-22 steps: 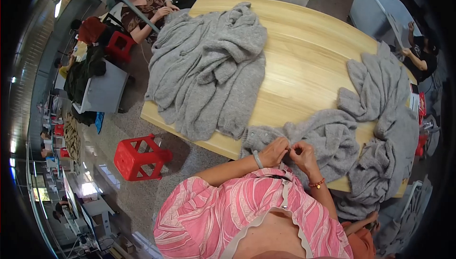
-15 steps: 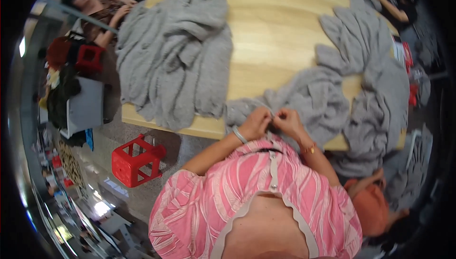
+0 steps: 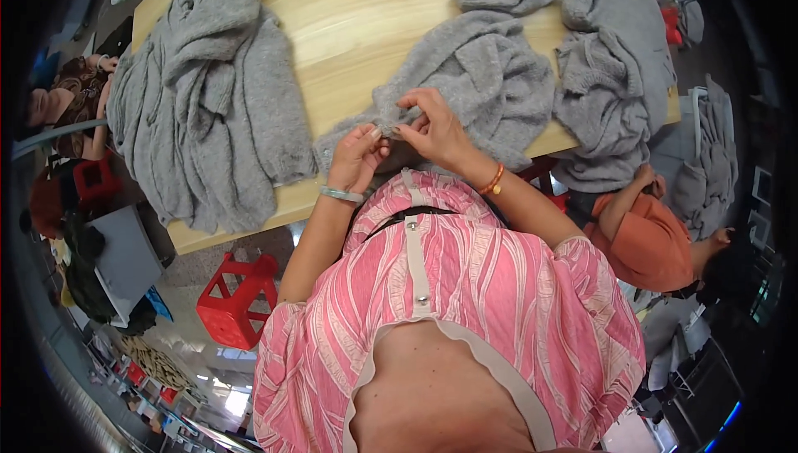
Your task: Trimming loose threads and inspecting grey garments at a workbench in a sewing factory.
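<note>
A grey knitted garment [image 3: 474,79] lies bunched at the table's near edge, in front of my body. My left hand [image 3: 357,160] pinches its edge between thumb and fingers. Close beside it, my right hand [image 3: 438,133] grips the same edge, with thumb and fingertips bent over the knit. The fingertips of both hands nearly meet there. Whether anything small is between them is too fine to make out.
More grey knitwear [image 3: 208,112] is heaped on the left of the wooden table [image 3: 349,29], and another grey garment [image 3: 603,87] lies to the right. A red stool [image 3: 237,299] stands on the floor at left. A person in orange [image 3: 644,237] sits close at right.
The view has shifted, so the table and garments sit further left and higher. My right hand's fingers are now raised and bent over the cloth; both hands stay at the garment's edge.
</note>
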A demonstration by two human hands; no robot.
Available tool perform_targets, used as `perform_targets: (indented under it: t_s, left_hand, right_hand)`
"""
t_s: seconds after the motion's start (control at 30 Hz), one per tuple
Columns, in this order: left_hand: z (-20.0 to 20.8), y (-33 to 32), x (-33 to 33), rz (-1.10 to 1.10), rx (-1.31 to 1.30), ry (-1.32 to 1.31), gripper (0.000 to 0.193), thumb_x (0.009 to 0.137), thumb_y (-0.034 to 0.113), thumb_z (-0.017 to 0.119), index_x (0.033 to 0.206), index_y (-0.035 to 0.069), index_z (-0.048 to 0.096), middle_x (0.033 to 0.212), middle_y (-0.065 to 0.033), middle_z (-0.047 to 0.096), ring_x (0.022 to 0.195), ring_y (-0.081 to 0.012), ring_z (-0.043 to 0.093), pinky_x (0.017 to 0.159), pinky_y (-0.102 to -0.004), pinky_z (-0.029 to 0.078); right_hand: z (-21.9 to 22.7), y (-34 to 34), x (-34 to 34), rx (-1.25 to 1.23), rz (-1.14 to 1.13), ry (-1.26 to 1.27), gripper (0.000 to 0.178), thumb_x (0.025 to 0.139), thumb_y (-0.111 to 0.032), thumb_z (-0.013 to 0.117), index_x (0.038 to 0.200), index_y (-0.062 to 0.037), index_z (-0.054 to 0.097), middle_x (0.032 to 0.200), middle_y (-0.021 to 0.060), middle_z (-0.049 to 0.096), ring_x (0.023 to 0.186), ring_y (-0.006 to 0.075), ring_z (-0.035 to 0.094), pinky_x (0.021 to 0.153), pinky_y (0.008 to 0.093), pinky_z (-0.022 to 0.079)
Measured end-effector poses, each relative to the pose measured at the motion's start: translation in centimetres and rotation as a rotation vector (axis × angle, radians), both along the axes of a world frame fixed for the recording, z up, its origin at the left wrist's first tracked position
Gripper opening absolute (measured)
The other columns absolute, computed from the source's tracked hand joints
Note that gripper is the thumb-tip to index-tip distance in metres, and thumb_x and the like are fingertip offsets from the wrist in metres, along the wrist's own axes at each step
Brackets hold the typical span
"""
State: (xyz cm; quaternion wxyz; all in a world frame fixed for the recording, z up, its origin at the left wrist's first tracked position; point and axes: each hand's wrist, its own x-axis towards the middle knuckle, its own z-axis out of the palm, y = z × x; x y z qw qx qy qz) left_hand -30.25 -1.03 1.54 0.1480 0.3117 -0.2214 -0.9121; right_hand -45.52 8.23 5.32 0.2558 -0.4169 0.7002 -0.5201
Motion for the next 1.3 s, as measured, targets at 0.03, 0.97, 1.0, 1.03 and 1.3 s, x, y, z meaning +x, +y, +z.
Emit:
perform_targets:
  t_s: [0.03, 0.97, 1.0, 1.03, 1.3]
  left_hand:
    - [0.2, 0.2, 0.2, 0.0, -0.016, -0.035, 0.009, 0.087, 0.009, 0.056, 0.092, 0.002, 0.055, 0.081, -0.0056, 0.058, 0.071, -0.014, 0.055, 0.064, -0.0254, 0.046]
    - [-0.5, 1.9, -1.7, 0.062, -0.428, -0.075, 0.007, 0.09, 0.01, 0.054, 0.09, 0.004, 0.05, 0.084, -0.0052, 0.057, 0.077, -0.0134, 0.056, 0.07, -0.0249, 0.047]
    - [-0.4, 2.0, -1.7, 0.059, -0.403, -0.064, 0.007, 0.09, 0.011, 0.054, 0.09, 0.004, 0.05, 0.084, -0.0052, 0.057, 0.077, -0.0133, 0.056, 0.07, -0.0247, 0.047]
    - [-0.3, 2.2, -1.7, 0.079, -0.393, -0.087, 0.008, 0.091, 0.012, 0.053, 0.09, 0.004, 0.05, 0.083, -0.0052, 0.057, 0.076, -0.0125, 0.056, 0.069, -0.0239, 0.046]
    - [-0.9, 2.3, -0.7, 0.122, -0.18, -0.085, 0.011, 0.092, 0.015, 0.049, 0.096, 0.005, 0.051, 0.092, -0.0045, 0.058, 0.083, -0.0129, 0.057, 0.075, -0.0272, 0.047]
  right_hand:
    - [1.2, 0.3, 0.4, 0.035, -0.028, 0.028, 0.015, 0.074, -0.008, 0.064, 0.087, -0.0032, 0.058, 0.081, 0.0088, 0.053, 0.061, 0.0204, 0.057, 0.055, 0.0293, 0.048]
    - [-2.3, 0.6, 2.6, 0.028, -0.121, -0.047, 0.017, 0.067, -0.015, 0.061, 0.065, 0.0011, 0.058, 0.07, 0.0163, 0.058, 0.068, 0.0304, 0.06, 0.062, 0.0368, 0.048]
    - [-2.0, 0.7, 2.7, 0.04, -0.142, -0.049, 0.017, 0.067, -0.015, 0.06, 0.063, 0.0013, 0.057, 0.07, 0.0178, 0.059, 0.068, 0.0313, 0.06, 0.063, 0.0383, 0.048]
    - [-1.7, 0.6, 2.8, 0.041, -0.123, -0.022, 0.017, 0.068, -0.016, 0.059, 0.065, 0.001, 0.056, 0.072, 0.0179, 0.058, 0.07, 0.0324, 0.059, 0.064, 0.0385, 0.048]
    - [-3.2, -0.2, 3.9, -0.081, -0.076, 0.365, 0.011, 0.074, -0.012, 0.055, 0.074, -0.002, 0.05, 0.075, 0.014, 0.05, 0.068, 0.0339, 0.054, 0.059, 0.0411, 0.045]
